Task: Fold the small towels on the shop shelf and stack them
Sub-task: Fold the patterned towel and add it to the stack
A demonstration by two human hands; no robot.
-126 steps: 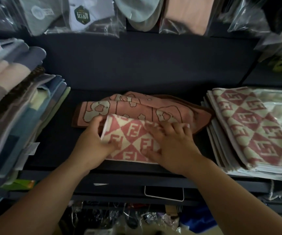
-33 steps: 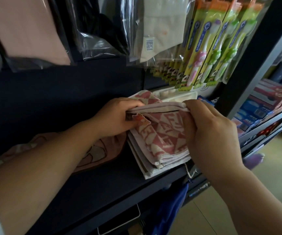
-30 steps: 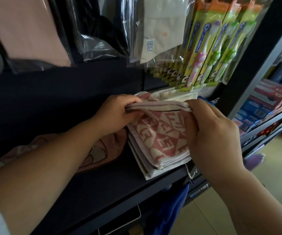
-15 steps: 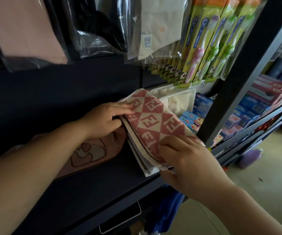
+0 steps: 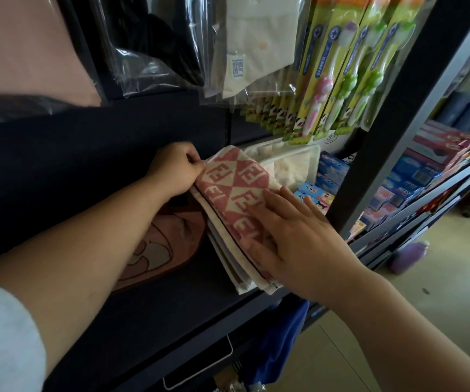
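Nearest me, at the front edge of the shelf [image 5: 171, 306], my right hand [image 5: 293, 239] lies flat, fingers straight and together, pressing the pink checked towel [image 5: 236, 190] down onto the stack [image 5: 228, 267] of folded ones. Farther in, my left hand [image 5: 175, 172] pinches the towel's back corner between thumb and curled fingers. It looks soft, light and limp, so I judge it is best taken by a corner or the folded edge, then smoothed with a palm so it does not slide off. Left of the stack lies a brown cartoon towel [image 5: 154, 250], not yet folded. Beyond hang toothbrush packs [image 5: 341, 66].
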